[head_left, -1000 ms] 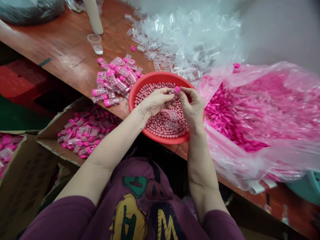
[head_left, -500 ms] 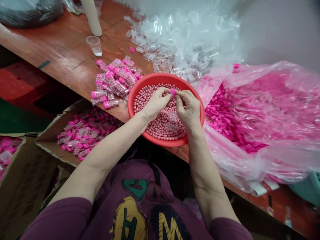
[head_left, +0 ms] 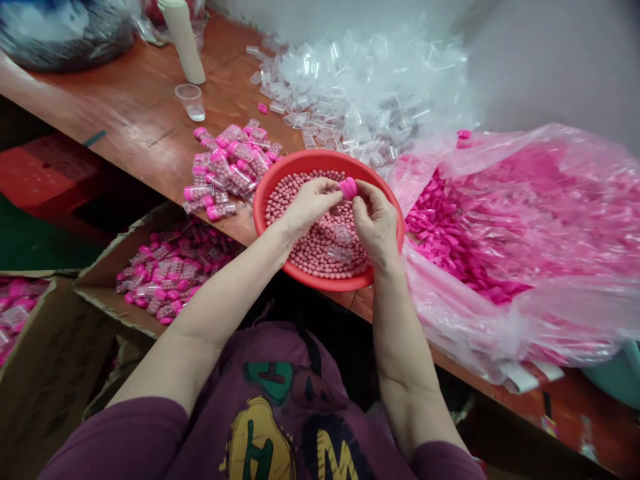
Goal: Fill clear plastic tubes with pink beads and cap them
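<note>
Both hands meet over a red bowl (head_left: pixel 280 172) full of small pink beads (head_left: pixel 310 243). My left hand (head_left: pixel 311 203) pinches a small clear vial whose body is mostly hidden by the fingers. Pressing on that vial's end is a pink cap (head_left: pixel 349 188), gripped by my right hand (head_left: pixel 375 223). Two empty clear vials (head_left: pixel 343 243) lie on the beads below the hands.
Filled pink-capped vials (head_left: pixel 227 167) are heaped left of the bowl, with more in a cardboard box (head_left: pixel 165 267) below the table edge. A heap of empty clear vials (head_left: pixel 370 93) lies behind. A plastic bag of pink caps (head_left: pixel 500 227) sits right. A plastic cup (head_left: pixel 191 100) and white bottle (head_left: pixel 183 40) stand far left.
Both hands have stayed together over the bowl; the pink cap has gone from held beside the vial to sitting on its end, and the hands shifted slightly left.
</note>
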`<state>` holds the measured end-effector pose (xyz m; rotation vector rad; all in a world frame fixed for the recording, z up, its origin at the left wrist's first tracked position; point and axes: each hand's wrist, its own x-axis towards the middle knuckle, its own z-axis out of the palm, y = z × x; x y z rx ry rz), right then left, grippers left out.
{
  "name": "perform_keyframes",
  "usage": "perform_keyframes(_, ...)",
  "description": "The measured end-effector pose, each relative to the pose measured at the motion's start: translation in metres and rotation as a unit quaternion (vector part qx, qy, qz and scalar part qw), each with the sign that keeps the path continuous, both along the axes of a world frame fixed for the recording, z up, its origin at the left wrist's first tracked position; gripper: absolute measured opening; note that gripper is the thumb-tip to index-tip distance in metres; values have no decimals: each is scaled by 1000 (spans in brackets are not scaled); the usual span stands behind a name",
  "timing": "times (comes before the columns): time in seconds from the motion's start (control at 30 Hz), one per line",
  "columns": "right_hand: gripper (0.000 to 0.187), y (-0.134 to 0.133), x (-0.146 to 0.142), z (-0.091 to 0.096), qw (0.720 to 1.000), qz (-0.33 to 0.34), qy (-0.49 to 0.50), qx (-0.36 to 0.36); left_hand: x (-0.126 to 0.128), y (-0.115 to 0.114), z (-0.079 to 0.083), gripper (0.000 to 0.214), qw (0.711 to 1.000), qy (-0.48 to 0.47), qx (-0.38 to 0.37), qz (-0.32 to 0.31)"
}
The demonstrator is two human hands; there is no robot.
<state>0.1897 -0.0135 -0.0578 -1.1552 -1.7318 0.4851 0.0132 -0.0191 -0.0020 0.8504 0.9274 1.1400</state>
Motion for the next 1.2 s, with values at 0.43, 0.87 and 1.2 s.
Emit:
perform_keyframes(0.43,91,10,-13,-18,967,-57,-234,79,1,-2,3,33,998,-30,-45,-11)
perform_keyframes(0.87,83,8,-10,-17,967,-33,-241,80,2,-2,1,39,996,-25,-86,-17)
perform_keyframes(1.2,88,6,-9,-19,960,-85,-244,112,7,-2,-1,30,999,-22,0,31)
